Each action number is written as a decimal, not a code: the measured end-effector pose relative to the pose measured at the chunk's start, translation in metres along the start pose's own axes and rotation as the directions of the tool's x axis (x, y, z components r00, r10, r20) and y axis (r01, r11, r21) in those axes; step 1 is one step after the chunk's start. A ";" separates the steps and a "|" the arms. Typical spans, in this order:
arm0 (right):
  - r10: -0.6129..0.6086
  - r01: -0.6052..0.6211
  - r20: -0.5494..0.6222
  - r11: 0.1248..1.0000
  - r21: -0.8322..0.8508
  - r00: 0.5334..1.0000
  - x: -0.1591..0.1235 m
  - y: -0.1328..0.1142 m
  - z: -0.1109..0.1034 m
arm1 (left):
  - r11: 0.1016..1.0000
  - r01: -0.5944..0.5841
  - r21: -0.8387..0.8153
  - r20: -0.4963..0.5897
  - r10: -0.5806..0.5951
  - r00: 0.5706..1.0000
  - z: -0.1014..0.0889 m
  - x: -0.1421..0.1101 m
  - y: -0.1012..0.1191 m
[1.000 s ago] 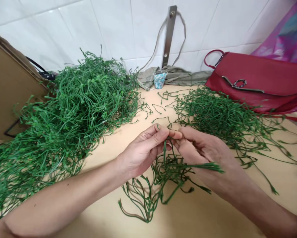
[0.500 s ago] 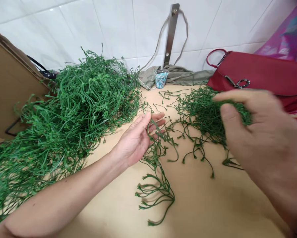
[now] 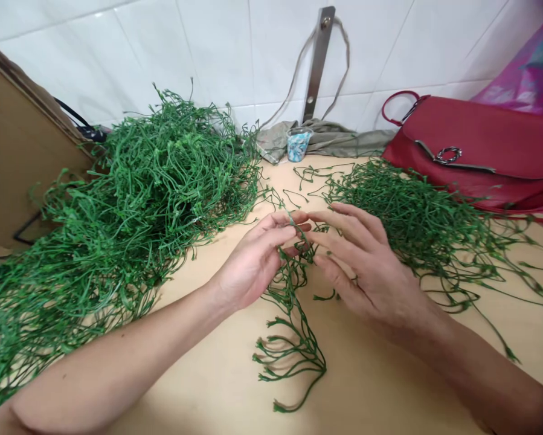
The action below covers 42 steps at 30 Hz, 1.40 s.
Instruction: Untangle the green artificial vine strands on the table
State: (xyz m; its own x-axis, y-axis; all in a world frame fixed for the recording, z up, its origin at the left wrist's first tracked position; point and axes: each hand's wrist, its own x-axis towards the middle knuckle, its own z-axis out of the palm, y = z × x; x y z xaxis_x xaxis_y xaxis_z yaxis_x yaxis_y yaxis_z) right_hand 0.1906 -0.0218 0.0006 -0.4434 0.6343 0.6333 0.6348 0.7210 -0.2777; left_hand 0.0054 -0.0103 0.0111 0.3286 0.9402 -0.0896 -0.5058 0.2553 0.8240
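Observation:
My left hand (image 3: 257,257) is closed round a bunch of thin green plastic stems (image 3: 293,290) with small branching tips. The bunch hangs down from the fingers, and its fanned lower ends lie over the tabletop. From the right, my right hand (image 3: 366,266) reaches in with its fingers curved and apart, fingertips at the upper part of the bunch. Whether they touch a stem is hard to make out. Behind and right of that hand spreads a smaller pile of green stems (image 3: 416,211). A large heap of green stems (image 3: 162,181) rises beyond my left forearm.
A cardboard box (image 3: 31,145) stands at the left. Along the tiled wall sit a clear cup (image 3: 298,145) with blue and white contents, a crumpled grey cloth (image 3: 343,140) and a red bag (image 3: 484,142). A metal bracket (image 3: 319,66) is fixed above the cloth.
My right hand has moved left from over the smaller pile to the bunch. The left hand keeps its hold, its fingers curled closer round the stems.

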 end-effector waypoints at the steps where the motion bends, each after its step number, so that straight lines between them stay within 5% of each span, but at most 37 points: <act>1: 0.001 -0.001 0.005 1.000 0.002 1.000 -0.001 0.001 0.002 | 1.000 0.004 0.009 0.007 -0.004 1.000 0.000 -0.001 0.000; 7: 0.182 -0.174 -0.073 0.980 0.100 0.981 0.001 0.001 -0.005 | 0.979 -0.086 0.183 0.026 0.083 0.996 -0.001 -0.003 0.000; 12: 0.456 -0.418 -0.134 0.877 0.237 0.880 0.001 0.006 -0.014 | 0.920 -0.127 0.370 0.057 0.114 0.992 -0.006 -0.001 -0.003; 16: 0.584 -0.522 -0.035 0.750 0.406 0.811 0.004 0.007 -0.018 | 0.846 -0.104 0.523 0.111 0.054 0.992 -0.009 -0.001 -0.008; 19: 0.683 -0.588 0.031 0.603 0.538 0.729 0.010 0.006 -0.022 | 0.712 -0.191 0.675 0.095 0.173 0.980 -0.016 0.000 -0.003; 22: 0.741 -0.611 0.062 0.500 0.614 0.668 0.014 0.006 -0.027 | 0.444 -0.327 0.834 0.122 0.429 0.895 -0.021 0.002 0.011; 24: 0.756 -0.613 0.034 0.503 0.609 0.654 0.015 0.006 -0.027 | 0.292 -0.382 0.877 0.176 0.545 0.820 -0.020 0.001 0.020; 26: 0.737 -0.613 -0.001 0.563 0.554 0.676 0.013 0.005 -0.026 | 0.250 -0.430 0.868 0.229 0.567 0.792 -0.014 -0.004 0.026; 29: 0.628 -0.551 -0.081 0.731 0.401 0.774 0.008 -0.001 -0.022 | 0.381 -0.444 0.811 0.249 0.462 0.851 -0.001 -0.015 0.023; 34: 0.246 -0.236 -0.126 0.968 0.084 0.961 0.004 -0.016 -0.010 | 0.814 -0.167 0.557 0.070 0.154 0.986 0.005 -0.015 0.006; 37: 0.152 -0.146 -0.077 0.986 0.077 0.985 0.003 -0.020 -0.008 | 0.915 -0.069 0.398 -0.018 0.084 0.996 0.001 -0.007 0.003; 42: 0.379 -0.377 0.042 0.894 0.241 0.924 0.004 -0.020 -0.020 | 0.941 -0.031 0.337 -0.100 0.069 0.993 -0.005 0.001 0.007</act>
State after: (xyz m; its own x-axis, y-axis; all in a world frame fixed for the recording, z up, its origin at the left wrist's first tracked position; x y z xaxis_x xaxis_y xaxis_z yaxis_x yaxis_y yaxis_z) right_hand 0.1888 -0.0391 0.0233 -0.1958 0.8713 0.4500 0.5826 0.4724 -0.6613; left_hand -0.0019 -0.0065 0.0141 0.2113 0.9734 -0.0883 -0.2177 0.1349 0.9666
